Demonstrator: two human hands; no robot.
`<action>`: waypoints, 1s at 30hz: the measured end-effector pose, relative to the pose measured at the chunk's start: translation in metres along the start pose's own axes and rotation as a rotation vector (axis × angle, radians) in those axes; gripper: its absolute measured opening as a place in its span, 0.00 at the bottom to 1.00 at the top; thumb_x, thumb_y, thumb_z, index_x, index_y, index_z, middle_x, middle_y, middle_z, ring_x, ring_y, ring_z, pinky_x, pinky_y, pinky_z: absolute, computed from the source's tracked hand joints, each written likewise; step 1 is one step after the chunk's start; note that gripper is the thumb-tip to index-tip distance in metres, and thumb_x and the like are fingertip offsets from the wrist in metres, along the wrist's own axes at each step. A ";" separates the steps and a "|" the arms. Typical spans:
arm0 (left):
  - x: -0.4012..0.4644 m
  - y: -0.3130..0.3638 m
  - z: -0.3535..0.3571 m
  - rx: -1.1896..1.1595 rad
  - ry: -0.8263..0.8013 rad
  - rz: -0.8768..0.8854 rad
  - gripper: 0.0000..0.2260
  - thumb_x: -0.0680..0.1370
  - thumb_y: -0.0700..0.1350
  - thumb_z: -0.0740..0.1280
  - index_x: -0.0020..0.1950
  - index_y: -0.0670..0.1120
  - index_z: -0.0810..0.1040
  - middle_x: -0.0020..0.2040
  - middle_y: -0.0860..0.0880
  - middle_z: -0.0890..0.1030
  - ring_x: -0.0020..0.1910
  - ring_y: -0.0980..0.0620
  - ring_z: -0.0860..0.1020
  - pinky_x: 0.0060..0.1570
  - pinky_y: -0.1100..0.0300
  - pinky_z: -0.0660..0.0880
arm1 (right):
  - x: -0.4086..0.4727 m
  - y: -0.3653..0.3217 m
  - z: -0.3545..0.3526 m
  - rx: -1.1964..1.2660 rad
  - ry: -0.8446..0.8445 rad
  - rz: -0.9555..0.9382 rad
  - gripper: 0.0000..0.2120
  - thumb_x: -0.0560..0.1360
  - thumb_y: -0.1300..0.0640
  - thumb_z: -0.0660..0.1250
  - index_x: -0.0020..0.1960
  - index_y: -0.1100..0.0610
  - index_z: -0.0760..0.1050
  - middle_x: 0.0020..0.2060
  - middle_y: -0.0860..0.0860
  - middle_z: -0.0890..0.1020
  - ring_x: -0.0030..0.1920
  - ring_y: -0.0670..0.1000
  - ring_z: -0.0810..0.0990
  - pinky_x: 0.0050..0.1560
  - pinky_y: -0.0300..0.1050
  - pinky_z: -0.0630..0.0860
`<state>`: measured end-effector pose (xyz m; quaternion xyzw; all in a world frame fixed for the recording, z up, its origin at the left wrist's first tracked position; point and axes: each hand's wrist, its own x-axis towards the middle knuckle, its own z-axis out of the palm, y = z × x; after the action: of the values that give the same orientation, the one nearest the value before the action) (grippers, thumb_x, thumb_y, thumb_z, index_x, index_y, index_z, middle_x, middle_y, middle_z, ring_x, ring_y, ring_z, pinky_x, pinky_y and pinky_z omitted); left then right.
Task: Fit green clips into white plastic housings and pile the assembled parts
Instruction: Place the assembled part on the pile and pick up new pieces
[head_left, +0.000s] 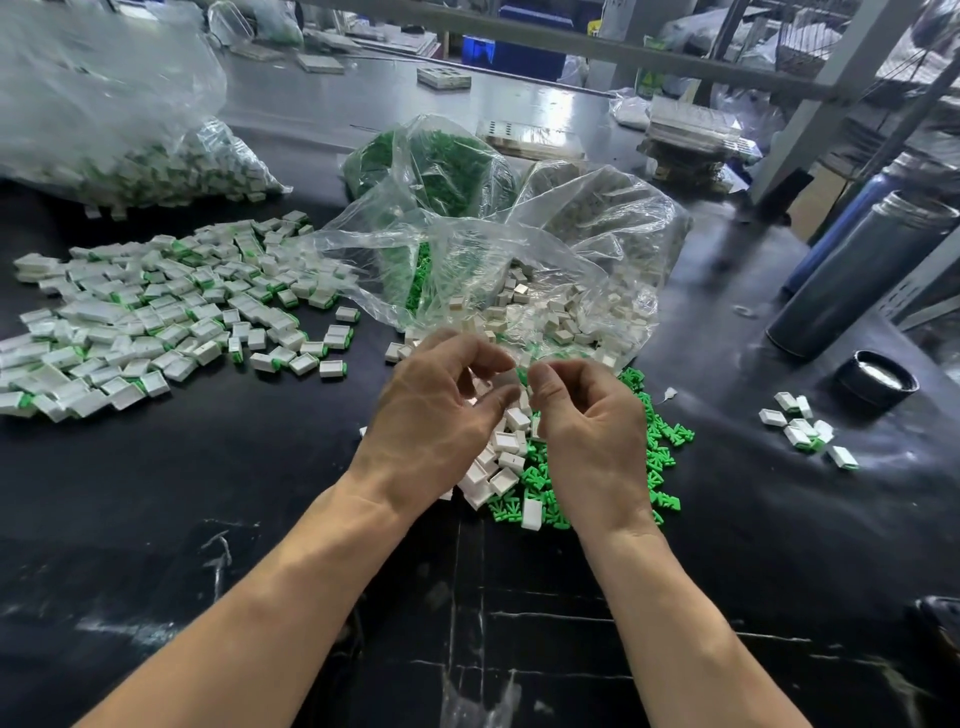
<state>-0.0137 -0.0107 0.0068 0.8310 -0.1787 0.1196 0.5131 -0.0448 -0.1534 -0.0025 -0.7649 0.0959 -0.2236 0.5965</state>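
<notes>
My left hand (436, 410) and right hand (589, 421) hover close together over the middle of the black table. The left hand's curled fingers and thumb hold a white housing (476, 388), mostly hidden. The right hand's thumb and forefinger pinch something small at a green clip (521, 375), barely visible. Beneath the hands lie loose white housings (506, 452) and a scatter of green clips (662, 441). A wide pile of assembled parts (156, 322), white with green ends, spreads across the left.
An open clear bag (550, 260) of housings lies just behind the hands, with a bag of green clips (431, 166) beyond. A full bag of assembled parts (130, 150) is far left. Right: a few parts (805, 428), a black lid (878, 383), a steel flask (862, 270).
</notes>
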 end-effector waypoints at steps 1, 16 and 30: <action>0.000 -0.002 -0.002 0.027 0.001 0.001 0.08 0.75 0.47 0.77 0.51 0.54 0.82 0.48 0.59 0.79 0.44 0.60 0.77 0.44 0.71 0.74 | 0.001 0.001 -0.002 -0.016 0.017 0.005 0.07 0.81 0.52 0.71 0.45 0.52 0.81 0.33 0.45 0.82 0.32 0.41 0.76 0.36 0.35 0.72; 0.023 -0.046 -0.049 0.550 0.099 -0.388 0.05 0.79 0.46 0.71 0.55 0.50 0.82 0.49 0.50 0.85 0.52 0.45 0.82 0.54 0.47 0.80 | 0.020 0.013 -0.026 -0.300 0.122 0.084 0.08 0.81 0.50 0.69 0.46 0.51 0.82 0.37 0.44 0.84 0.38 0.44 0.81 0.39 0.42 0.73; 0.025 -0.057 -0.034 0.616 -0.007 -0.157 0.25 0.80 0.32 0.62 0.75 0.48 0.73 0.64 0.46 0.80 0.64 0.44 0.75 0.67 0.46 0.66 | 0.026 0.014 -0.036 -0.449 0.118 0.100 0.10 0.81 0.49 0.69 0.46 0.52 0.83 0.37 0.46 0.83 0.41 0.51 0.81 0.45 0.49 0.79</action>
<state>0.0320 0.0389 -0.0143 0.9590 -0.0709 0.1253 0.2443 -0.0368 -0.1993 -0.0030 -0.8582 0.2156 -0.2111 0.4153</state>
